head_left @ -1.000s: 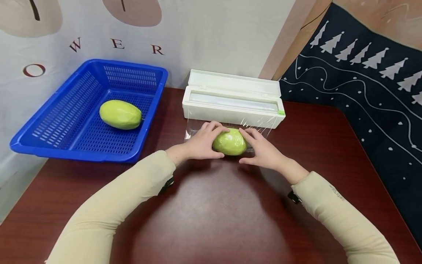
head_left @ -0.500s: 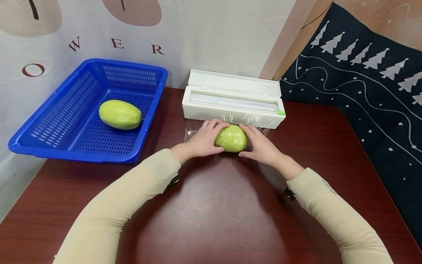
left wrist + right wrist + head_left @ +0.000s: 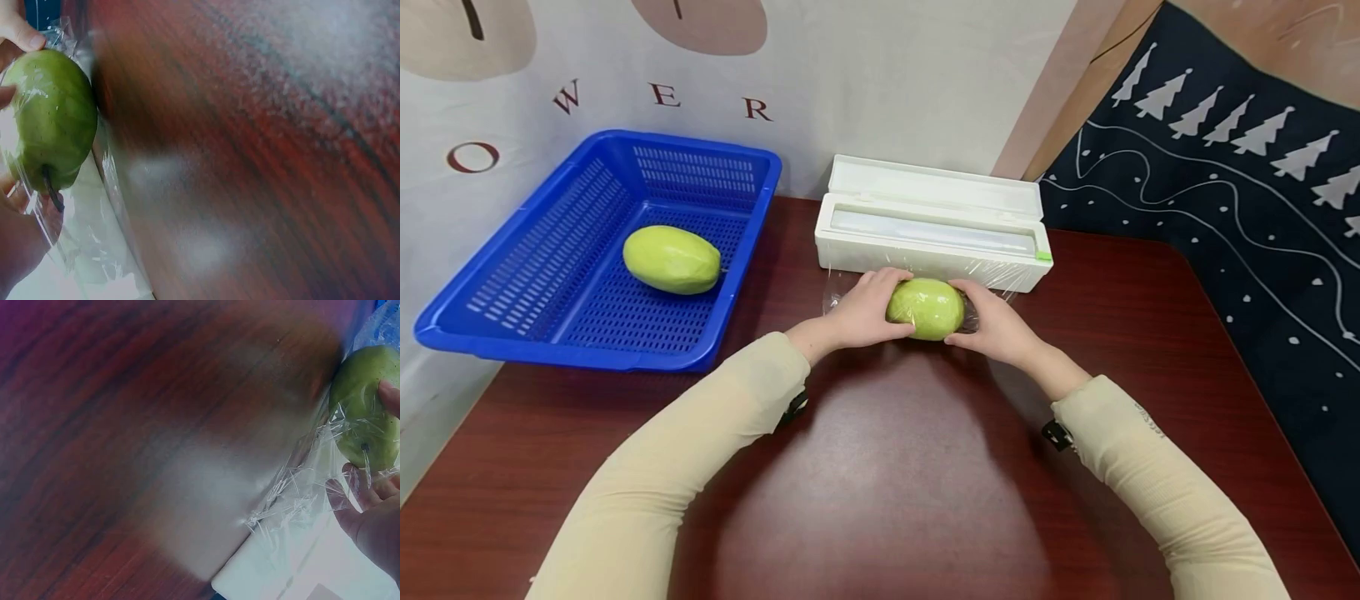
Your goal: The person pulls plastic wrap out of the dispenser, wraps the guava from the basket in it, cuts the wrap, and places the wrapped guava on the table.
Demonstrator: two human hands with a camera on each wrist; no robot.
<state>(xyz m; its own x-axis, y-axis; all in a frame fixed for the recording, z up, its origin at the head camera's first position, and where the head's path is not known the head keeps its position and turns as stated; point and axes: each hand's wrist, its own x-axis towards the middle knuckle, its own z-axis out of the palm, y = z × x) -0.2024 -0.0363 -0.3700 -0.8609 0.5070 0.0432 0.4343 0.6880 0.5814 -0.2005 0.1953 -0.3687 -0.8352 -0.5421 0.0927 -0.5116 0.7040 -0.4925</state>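
Observation:
A green papaya (image 3: 927, 309), with clear plastic wrap over its skin, sits before the white cling film box (image 3: 931, 252). My left hand (image 3: 867, 310) grips its left end, thumb toward me and fingers over the far side. On the other end my right hand (image 3: 1000, 327) holds it the same way. In the left wrist view the papaya (image 3: 55, 119) shows a dark stem at one end. Crinkled plastic wrap (image 3: 300, 487) spreads beside the fruit in the right wrist view, still stretching toward the box.
A blue plastic basket (image 3: 583, 357) stands at the left with a second green papaya (image 3: 672, 260) in it. The box's lid (image 3: 934, 185) is raised against the back wall. All this is on a dark red wooden table (image 3: 925, 483).
Both hands have rolled the papaya slightly away from me, toward the box, and moved closer around it. The basket and box stay in place.

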